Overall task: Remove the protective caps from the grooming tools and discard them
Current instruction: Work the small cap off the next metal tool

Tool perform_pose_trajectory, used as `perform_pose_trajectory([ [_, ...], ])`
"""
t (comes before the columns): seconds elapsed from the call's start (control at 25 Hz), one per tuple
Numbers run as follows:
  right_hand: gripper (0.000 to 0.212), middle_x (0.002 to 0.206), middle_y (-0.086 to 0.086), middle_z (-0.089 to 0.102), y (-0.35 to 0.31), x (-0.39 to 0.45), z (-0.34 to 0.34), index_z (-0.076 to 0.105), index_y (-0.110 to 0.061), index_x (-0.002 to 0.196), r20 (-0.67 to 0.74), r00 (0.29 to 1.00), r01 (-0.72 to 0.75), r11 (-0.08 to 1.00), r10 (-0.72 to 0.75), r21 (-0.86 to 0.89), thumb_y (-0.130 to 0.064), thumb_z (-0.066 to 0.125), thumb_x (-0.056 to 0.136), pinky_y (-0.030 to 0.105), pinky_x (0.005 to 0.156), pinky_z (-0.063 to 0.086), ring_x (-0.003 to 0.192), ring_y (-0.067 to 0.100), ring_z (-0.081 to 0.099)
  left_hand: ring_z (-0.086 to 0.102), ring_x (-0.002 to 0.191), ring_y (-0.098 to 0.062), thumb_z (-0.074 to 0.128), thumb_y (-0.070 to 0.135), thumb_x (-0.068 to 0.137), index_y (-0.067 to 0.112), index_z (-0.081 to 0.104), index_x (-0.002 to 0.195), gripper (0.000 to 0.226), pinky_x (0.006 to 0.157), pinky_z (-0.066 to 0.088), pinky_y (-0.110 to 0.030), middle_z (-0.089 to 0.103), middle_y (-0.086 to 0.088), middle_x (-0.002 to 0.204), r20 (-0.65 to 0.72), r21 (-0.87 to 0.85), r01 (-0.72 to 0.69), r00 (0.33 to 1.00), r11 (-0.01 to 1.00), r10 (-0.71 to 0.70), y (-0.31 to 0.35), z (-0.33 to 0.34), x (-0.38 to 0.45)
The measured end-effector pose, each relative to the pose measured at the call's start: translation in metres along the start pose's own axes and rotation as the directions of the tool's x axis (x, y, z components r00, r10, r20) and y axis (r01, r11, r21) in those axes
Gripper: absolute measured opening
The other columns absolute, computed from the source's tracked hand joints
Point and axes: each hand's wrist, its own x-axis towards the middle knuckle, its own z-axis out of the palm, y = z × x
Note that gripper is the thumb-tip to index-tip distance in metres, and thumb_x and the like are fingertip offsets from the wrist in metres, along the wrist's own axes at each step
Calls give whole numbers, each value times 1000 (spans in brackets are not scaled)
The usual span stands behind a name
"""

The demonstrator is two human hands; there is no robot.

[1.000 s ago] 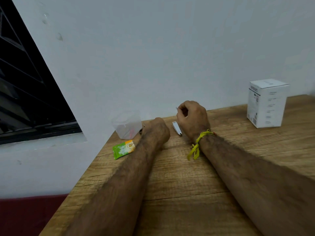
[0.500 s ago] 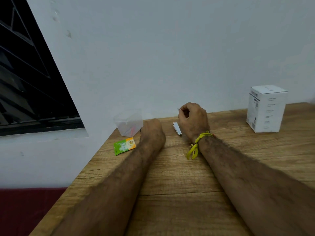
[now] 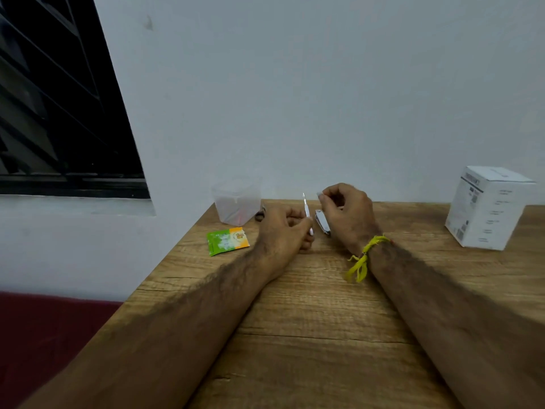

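My left hand (image 3: pixel 281 231) rests on the wooden table (image 3: pixel 309 320) and is closed on a thin white grooming tool (image 3: pixel 306 212), whose metal tip points up. My right hand (image 3: pixel 349 212) hovers just to the right of that tip. Its thumb and forefinger pinch a small pale piece that looks like a cap (image 3: pixel 319 193), a short gap away from the tool. A silver nail clipper (image 3: pixel 323 224) lies flat on the table between the two hands. A yellow thread is tied around my right wrist.
A clear plastic container (image 3: pixel 237 202) stands against the wall left of my hands, with a small dark object (image 3: pixel 259 215) beside it. A green and orange sachet (image 3: pixel 227 240) lies near the table's left edge. A white box (image 3: pixel 486 208) stands at the right.
The thin tool was in my right hand; now my left hand has opened from a fist and grips it. My right fingers have pulled slightly away from its tip.
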Motion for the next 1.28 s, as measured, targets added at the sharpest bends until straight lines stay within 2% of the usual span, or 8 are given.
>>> perform_pose_trajectory([
  [0.12, 8, 79, 5, 74, -4, -4, 1, 71, -11, 90, 86, 984, -174, 962, 159, 212, -19, 71, 93, 30, 70, 59, 75, 14, 72, 72, 62, -20, 66, 8, 94, 10, 67, 87, 7, 57, 60, -26, 73, -15, 78, -5, -57, 11, 1000, 998, -11, -6, 0, 6],
  [0.2, 7, 79, 9, 74, -8, -7, 0, 71, -6, 92, 86, 974, -226, 915, 210, 333, -12, 70, 94, 29, 66, 59, 72, 16, 73, 74, 63, -21, 67, 6, 93, 9, 67, 89, 5, 60, 62, -29, 73, -16, 80, 1, -55, 8, 1000, 998, -8, -7, 0, 7],
  [0.4, 4, 76, 8, 73, -9, -17, -12, 70, -8, 90, -8, 971, -221, 911, 239, 348, -11, 71, 93, 32, 69, 60, 70, 16, 72, 73, 63, -24, 70, 3, 91, 5, 69, 95, 5, 56, 58, -25, 74, -16, 79, 107, -111, 17, 994, 994, -6, -6, 2, 6],
  [0.56, 7, 77, -2, 70, -12, -25, -26, 69, -15, 85, -175, 982, 76, 996, -69, 37, -14, 71, 91, 23, 67, 55, 73, 10, 67, 71, 62, -21, 72, 0, 87, 0, 68, 100, 13, 66, 63, -35, 73, -13, 72, 192, -194, 21, 981, 981, 16, -7, 8, 4],
  [0.68, 8, 81, -1, 66, -14, -26, -22, 67, -11, 84, -91, 935, 328, 932, -344, -156, -15, 70, 91, 27, 65, 53, 75, 12, 63, 73, 65, -24, 72, 0, 87, 2, 70, 100, 13, 60, 59, -28, 74, -15, 74, 190, -193, 1, 981, 981, 37, -6, 8, 2],
  [0.84, 9, 83, 1, 63, -6, -22, -20, 65, -10, 84, -34, 916, 382, 896, -399, -228, -14, 67, 92, 44, 67, 55, 75, 19, 61, 73, 65, -25, 72, -1, 87, 2, 70, 99, 13, 61, 60, -30, 73, -17, 74, 187, -185, -25, 980, 982, 60, -8, 5, 3],
  [1.2, 8, 87, 3, 61, -11, -22, -19, 65, -8, 86, -97, 853, 472, 839, -512, -272, -10, 65, 94, 41, 68, 54, 78, 17, 59, 73, 63, -27, 73, -2, 85, 0, 70, 98, 14, 63, 62, -34, 74, -16, 73, 176, -154, -59, 981, 986, 86, -7, 5, 1],
  [1.28, 8, 88, 3, 61, -11, -23, -17, 66, -8, 88, -21, 858, 488, 826, -514, -281, -13, 63, 94, 40, 70, 54, 80, 18, 59, 73, 62, -25, 72, -3, 85, -1, 70, 98, 13, 61, 61, -31, 74, -15, 71, 182, -136, -62, 979, 989, 87, -7, 4, 2],
])
